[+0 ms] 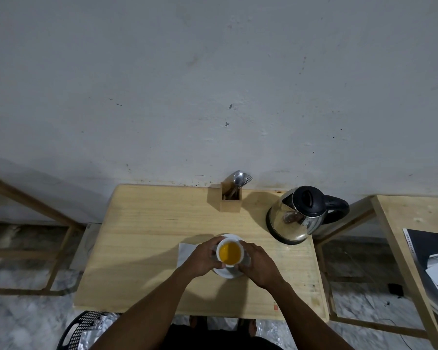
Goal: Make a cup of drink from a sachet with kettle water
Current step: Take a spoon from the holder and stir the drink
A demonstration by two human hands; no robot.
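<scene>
A white cup (229, 251) filled with orange-yellow drink sits above a white saucer (225, 273) near the middle of the wooden table (149, 236). My left hand (204, 257) wraps the cup's left side and my right hand (257, 265) wraps its right side. A steel kettle (295, 217) with a black lid and handle stands at the table's back right, apart from both hands. No sachet is visible on the table.
A wooden holder (230, 200) with spoons and a fork stands at the back edge by the wall. A white napkin (185, 252) lies left of the saucer. A black basket (82, 329) sits on the floor at front left. Wooden frames flank the table.
</scene>
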